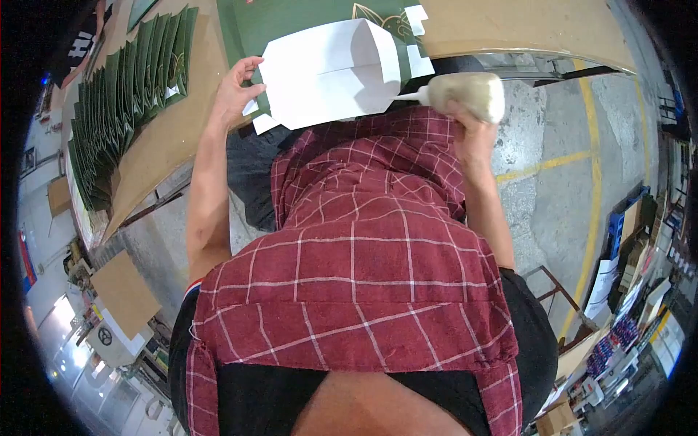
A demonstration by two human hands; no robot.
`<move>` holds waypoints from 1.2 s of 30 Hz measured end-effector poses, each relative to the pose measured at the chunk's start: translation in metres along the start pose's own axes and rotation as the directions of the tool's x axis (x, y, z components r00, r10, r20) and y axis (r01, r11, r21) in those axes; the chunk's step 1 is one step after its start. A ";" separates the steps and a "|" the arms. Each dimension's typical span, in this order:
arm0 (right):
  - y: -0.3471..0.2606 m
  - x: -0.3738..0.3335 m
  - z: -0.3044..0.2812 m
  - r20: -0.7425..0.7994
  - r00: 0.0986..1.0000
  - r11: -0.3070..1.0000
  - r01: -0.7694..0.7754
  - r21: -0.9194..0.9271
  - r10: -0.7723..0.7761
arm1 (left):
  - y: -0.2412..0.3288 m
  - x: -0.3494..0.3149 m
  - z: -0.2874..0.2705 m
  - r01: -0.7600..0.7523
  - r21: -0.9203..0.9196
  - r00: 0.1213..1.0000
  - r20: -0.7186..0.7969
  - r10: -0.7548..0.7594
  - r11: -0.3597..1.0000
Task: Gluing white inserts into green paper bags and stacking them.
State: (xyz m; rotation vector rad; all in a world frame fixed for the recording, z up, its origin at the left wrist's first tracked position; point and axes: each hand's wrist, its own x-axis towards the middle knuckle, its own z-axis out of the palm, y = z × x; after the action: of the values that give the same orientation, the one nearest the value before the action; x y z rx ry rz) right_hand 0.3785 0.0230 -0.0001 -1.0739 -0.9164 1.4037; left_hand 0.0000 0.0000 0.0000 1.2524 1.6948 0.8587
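Observation:
A green paper bag lies at the table's near edge, its end folded out into a white, many-sided panel. My left hand is at the panel's left edge, with thumb and curled fingers holding the paper there. In my right hand is a cloudy, pale squeeze bottle, tipped sideways. Its thin white nozzle points left and reaches the panel's right edge. Whether anything is coming out of the nozzle is too small to see. The fingers behind the bottle are partly hidden.
A long row of folded green paper bags stands on the brown tabletop at the left. Another person's dark sleeve shows at the far left. Grey floor with yellow lines lies to the right.

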 end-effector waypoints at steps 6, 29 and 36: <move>-0.008 0.014 0.000 -0.108 0.992 0.984 0.082 0.159 -0.065 | 0.001 0.002 -0.002 -0.025 0.033 1.000 0.008 0.025 0.999; -0.021 0.075 0.037 0.070 0.993 0.959 0.076 0.273 -0.099 | 0.005 -0.004 -0.002 -0.069 0.011 0.998 -0.005 0.069 0.998; -0.022 0.080 0.045 0.007 0.995 0.972 0.099 0.214 -0.103 | 0.002 -0.003 -0.004 -0.046 -0.022 0.999 0.016 0.047 0.999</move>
State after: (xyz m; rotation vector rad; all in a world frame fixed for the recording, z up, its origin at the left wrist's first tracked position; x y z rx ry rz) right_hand 0.3418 0.1062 0.0245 -0.8426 -0.8014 1.3945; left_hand -0.0023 -0.0025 0.0044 1.2853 1.6455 0.8897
